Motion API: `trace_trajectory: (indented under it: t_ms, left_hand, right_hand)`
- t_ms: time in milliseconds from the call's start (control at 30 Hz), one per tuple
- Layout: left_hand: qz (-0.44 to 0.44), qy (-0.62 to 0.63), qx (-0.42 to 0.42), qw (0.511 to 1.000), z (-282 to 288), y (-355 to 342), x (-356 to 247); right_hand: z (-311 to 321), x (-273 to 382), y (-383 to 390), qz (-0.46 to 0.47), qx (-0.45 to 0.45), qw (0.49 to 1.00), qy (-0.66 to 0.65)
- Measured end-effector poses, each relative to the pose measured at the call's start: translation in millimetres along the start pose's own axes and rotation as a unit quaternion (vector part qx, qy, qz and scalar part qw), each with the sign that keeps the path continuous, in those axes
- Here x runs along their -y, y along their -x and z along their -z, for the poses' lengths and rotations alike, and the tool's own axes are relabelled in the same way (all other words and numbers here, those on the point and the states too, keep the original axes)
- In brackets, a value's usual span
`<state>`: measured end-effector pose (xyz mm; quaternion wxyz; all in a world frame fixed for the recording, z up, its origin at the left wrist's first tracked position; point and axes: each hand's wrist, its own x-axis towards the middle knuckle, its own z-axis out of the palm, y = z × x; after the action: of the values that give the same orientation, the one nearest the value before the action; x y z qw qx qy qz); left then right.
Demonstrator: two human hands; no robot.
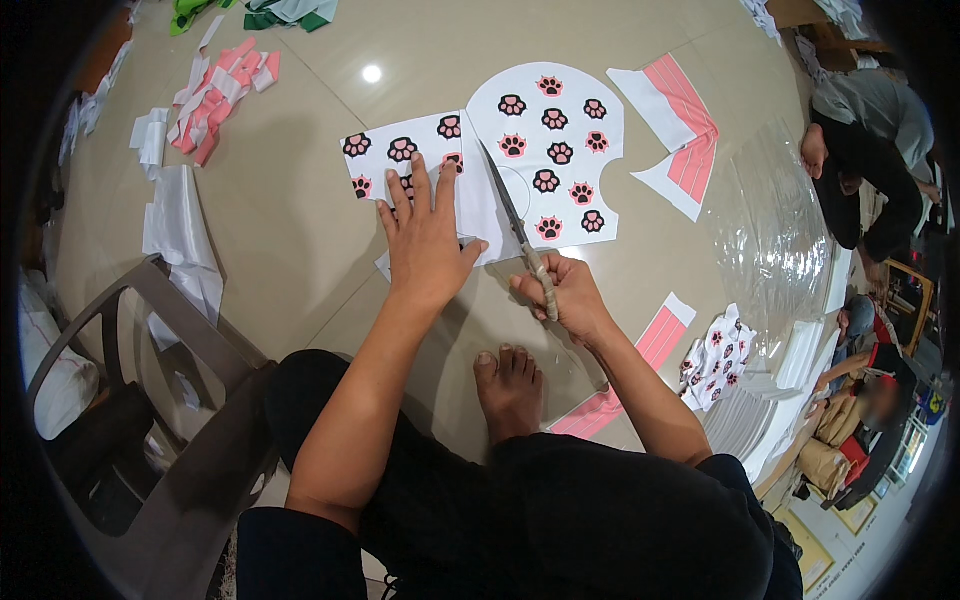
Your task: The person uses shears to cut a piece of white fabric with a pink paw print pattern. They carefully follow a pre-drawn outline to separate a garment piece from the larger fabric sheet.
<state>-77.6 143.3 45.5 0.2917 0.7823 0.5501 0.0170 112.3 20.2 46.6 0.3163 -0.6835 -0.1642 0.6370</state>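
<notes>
My left hand lies flat with fingers spread on a white cloth piece printed with pink and black paws, pressing it to the floor. In my right hand is a pair of scissors, gripped by its wrapped handles. The blades point up and to the left along the plain white strip beside a second paw-print piece. That piece has a rounded top and a notch cut into its right side. Whether the blades have cloth between them I cannot tell.
Pink-and-white scraps and white cloth lie on the left, above a brown plastic chair. Pink striped cloth, clear plastic, crumpled paw-print cloth and a white stack are rightward. Other people sit at the far right.
</notes>
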Motion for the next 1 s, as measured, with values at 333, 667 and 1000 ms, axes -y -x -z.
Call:
trace_trajectory:
  t_ms: [333, 667, 1000]
  left_hand:
    - [0.001, -0.001, 0.002, 1.0, 0, 0, 1]
    - [-0.003, -0.005, -0.001, 1.0, -2, 0, 2]
    - [0.0, -0.009, 0.003, 1.0, 0, -1, 0]
  right_hand:
    - [0, 2, 2, -0.004, 0.005, 1.0, 0.008]
    - [-3, 19, -7, 0.006, 0.001, 1.0, 0.02]
    - [-1, 16, -19, 0.011, 0.009, 1.0, 0.011]
